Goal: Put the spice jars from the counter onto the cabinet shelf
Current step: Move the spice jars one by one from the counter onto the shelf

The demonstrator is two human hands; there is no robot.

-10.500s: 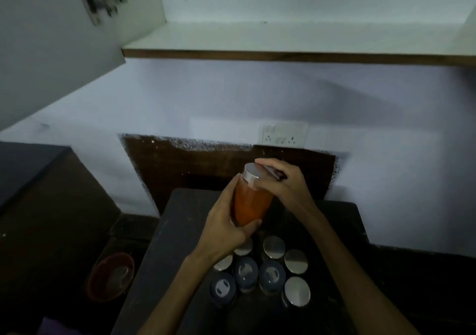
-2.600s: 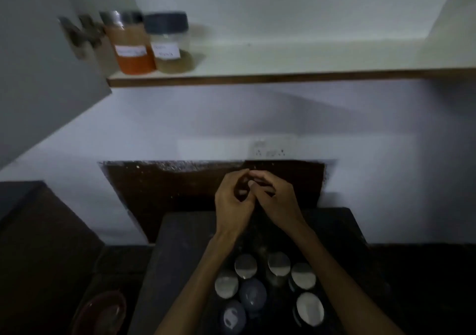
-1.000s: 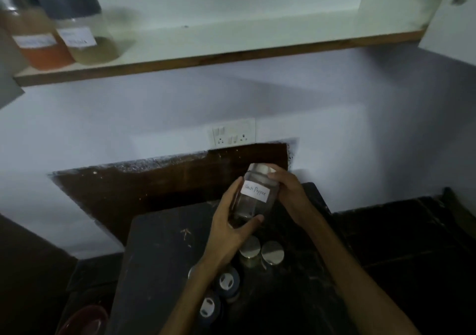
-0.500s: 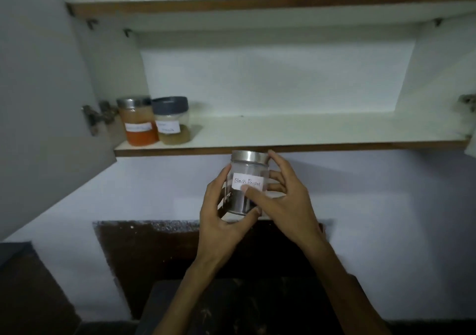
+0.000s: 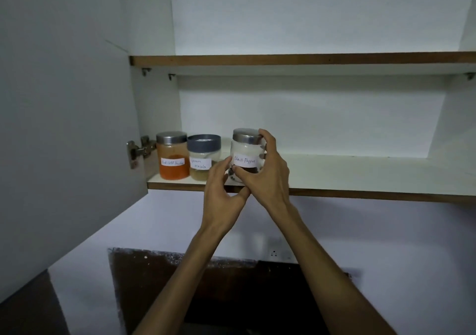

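Note:
A glass jar labelled Black Pepper (image 5: 246, 151), with a steel lid, is at the front of the lower cabinet shelf (image 5: 360, 172). My right hand (image 5: 268, 169) wraps its right side and lid. My left hand (image 5: 222, 190) touches its lower left with thumb and fingertips. I cannot tell whether the jar's base rests on the shelf. Left of it stand an orange-powder jar (image 5: 173, 155) with a steel lid and a Garam Masala jar (image 5: 203, 157) with a grey lid. The counter's jars are out of view.
The cabinet's left door (image 5: 64, 115) stands open, with its hinge (image 5: 136, 150) beside the orange jar. An upper shelf (image 5: 309, 60) runs above. The lower shelf stretches bare to the right of the jars. A wall socket (image 5: 274, 252) sits below, above the dark counter (image 5: 231, 296).
Both hands have lifted the Black Pepper jar from below the shelf edge up to the lower shelf, beside the Garam Masala jar. The view has tilted upward.

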